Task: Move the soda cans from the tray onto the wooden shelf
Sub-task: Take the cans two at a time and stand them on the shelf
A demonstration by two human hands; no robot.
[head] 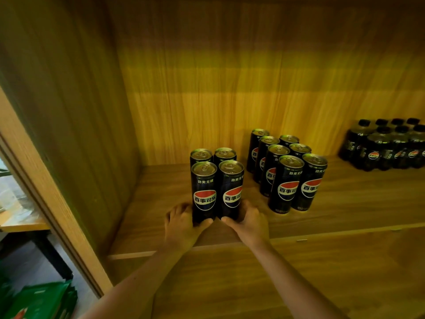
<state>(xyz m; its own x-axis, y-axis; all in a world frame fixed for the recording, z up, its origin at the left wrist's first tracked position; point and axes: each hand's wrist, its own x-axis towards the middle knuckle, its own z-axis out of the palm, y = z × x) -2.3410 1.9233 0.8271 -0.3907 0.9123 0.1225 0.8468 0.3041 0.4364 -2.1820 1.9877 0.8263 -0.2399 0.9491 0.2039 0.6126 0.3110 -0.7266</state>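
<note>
Several tall black soda cans with a red, white and blue logo stand upright on the wooden shelf [161, 187]. My left hand [181, 223] is wrapped round the base of the front left can [204, 192]. My right hand [249, 223] grips the base of the front right can [231, 188]. Both cans rest on the shelf board, side by side and touching. Two more cans [212, 155] stand just behind them. A second block of several cans [287, 171] stands to the right in two rows. No tray is in view.
A shrink-wrapped pack of dark bottles [386, 146] sits at the shelf's far right. The cabinet's side wall [76, 125] closes off the left. Green packages [41, 300] lie on the floor at lower left, beside a table edge [20, 224].
</note>
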